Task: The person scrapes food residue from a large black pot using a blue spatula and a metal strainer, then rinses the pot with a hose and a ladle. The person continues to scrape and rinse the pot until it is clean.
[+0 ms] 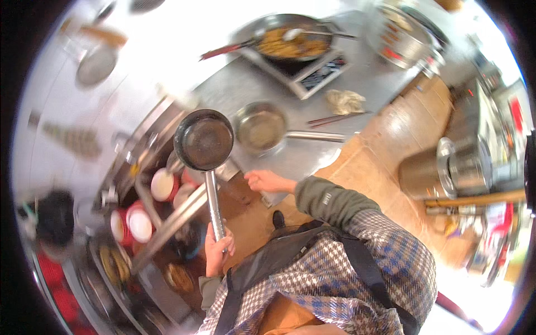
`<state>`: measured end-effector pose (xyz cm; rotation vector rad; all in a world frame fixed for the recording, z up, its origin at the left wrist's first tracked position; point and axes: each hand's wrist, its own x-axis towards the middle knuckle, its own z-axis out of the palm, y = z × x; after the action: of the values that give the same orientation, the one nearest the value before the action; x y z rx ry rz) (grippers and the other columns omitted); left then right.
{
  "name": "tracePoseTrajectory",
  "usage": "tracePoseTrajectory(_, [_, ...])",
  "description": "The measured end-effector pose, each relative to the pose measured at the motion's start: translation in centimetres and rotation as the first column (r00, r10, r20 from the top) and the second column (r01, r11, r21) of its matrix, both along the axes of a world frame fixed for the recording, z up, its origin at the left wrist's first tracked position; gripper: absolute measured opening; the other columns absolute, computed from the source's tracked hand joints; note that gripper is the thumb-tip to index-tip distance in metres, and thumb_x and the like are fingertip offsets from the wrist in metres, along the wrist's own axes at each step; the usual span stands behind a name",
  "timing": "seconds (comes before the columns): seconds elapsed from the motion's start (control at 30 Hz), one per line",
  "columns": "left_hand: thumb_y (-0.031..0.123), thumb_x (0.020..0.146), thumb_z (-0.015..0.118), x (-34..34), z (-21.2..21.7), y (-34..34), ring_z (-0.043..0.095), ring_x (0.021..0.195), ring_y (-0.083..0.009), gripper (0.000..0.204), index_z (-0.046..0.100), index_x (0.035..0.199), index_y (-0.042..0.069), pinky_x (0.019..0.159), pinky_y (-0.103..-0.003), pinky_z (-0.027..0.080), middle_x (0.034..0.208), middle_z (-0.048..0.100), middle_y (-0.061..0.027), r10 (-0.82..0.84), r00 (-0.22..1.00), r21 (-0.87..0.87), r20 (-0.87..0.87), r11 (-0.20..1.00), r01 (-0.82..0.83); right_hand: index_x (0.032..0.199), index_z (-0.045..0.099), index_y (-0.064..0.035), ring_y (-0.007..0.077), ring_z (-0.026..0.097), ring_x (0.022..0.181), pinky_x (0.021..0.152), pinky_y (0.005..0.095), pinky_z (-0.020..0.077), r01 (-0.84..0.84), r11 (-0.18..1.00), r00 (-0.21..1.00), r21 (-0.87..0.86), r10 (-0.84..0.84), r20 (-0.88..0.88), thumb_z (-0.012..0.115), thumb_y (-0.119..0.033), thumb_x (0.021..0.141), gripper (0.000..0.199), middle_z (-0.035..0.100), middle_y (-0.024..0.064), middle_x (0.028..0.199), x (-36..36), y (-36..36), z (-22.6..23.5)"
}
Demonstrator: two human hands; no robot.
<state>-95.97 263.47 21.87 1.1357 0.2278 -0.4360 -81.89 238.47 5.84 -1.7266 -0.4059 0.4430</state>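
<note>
Tiled kitchen floor (360, 163) underfoot. Left hand (219, 249) low, fingers wrapped round metal handle (211, 195) of dark frying pan (204, 139), pan head beyond fingertips. Pan likely stiff, front-heavy; handle best hold, smooth metal possibly slippery. Right hand (268, 181) angled inward, blurred; cannot tell whether fingers open or closed. Past right fingers: second pan (261, 128) on steel table (223, 86), then wok (267, 23).
</note>
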Motion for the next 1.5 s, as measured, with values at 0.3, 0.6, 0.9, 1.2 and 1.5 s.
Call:
tracePoseTrajectory(0.3, [-0.004,0.078,0.060,10.8,2.7,-26.4,0.046,0.048,-0.0123,0.052,0.041,0.126,0.003,0.038,-0.026,0.039,0.075,0.048,-0.0053,-0.537,0.829,-0.177,0.159,0.810,0.559,0.125,0.056,-0.0013,0.0121,0.064,0.079,0.070,0.0272,0.0531,0.659,0.750,0.743,0.065,-0.635,-0.209,0.060,-0.016,0.095,0.034,0.068,0.0060,0.090,-21.0,-32.7,5.8])
tracePoseTrajectory(0.6, [-0.002,0.081,0.054,7.1,0.9,-58.3,0.044,0.058,-0.0097,0.042,0.046,0.122,0.000,0.048,-0.023,0.038,0.083,0.050,-0.0025,-0.805,0.593,-0.363,-0.020,0.559,0.745,0.121,0.059,0.0001,0.0118,0.065,0.077,0.068,0.0261,0.0533,0.981,0.185,0.192,0.056,-0.908,-0.373,0.062,-0.017,0.094,0.032,0.068,0.0068,0.089,-37.2,-54.4,4.8])
tracePoseTrajectory(0.9, [0.004,0.086,0.055,11.5,-2.8,-81.8,0.040,0.056,-0.0079,0.033,0.050,0.118,0.000,0.045,-0.020,0.035,0.076,0.045,0.0001,-0.929,0.369,-0.226,-0.026,0.365,0.903,0.116,0.061,-0.0017,0.0126,0.066,0.075,0.068,0.0280,0.0553,0.996,0.081,0.087,0.035,-0.973,-0.214,0.060,-0.016,0.093,0.028,0.070,0.0073,0.091,-32.8,-72.8,4.4])
tracePoseTrajectory(1.2, [0.005,0.088,0.053,23.0,-1.2,-111.7,0.041,0.062,-0.0070,0.034,0.047,0.121,-0.001,0.048,-0.019,0.035,0.077,0.042,0.0005,-0.935,0.293,-0.113,0.200,0.275,0.955,0.115,0.061,-0.0023,0.0131,0.066,0.076,0.069,0.0275,0.0550,0.939,-0.318,-0.341,-0.135,-0.916,-0.211,0.060,-0.014,0.090,0.028,0.069,0.0068,0.090,-35.1,-91.5,5.3])
tracePoseTrajectory(1.5, [0.002,0.093,0.048,31.9,-2.8,-139.4,0.035,0.066,-0.0085,0.028,0.048,0.120,-0.006,0.055,-0.020,0.032,0.079,0.035,-0.0011,-0.892,0.396,-0.363,0.217,0.302,0.881,0.112,0.061,-0.0009,0.0108,0.064,0.071,0.061,0.0258,0.0521,0.885,-0.466,-0.451,-0.002,-0.854,-0.259,0.059,-0.015,0.090,0.026,0.068,0.0057,0.084,-28.0,-108.0,6.7])
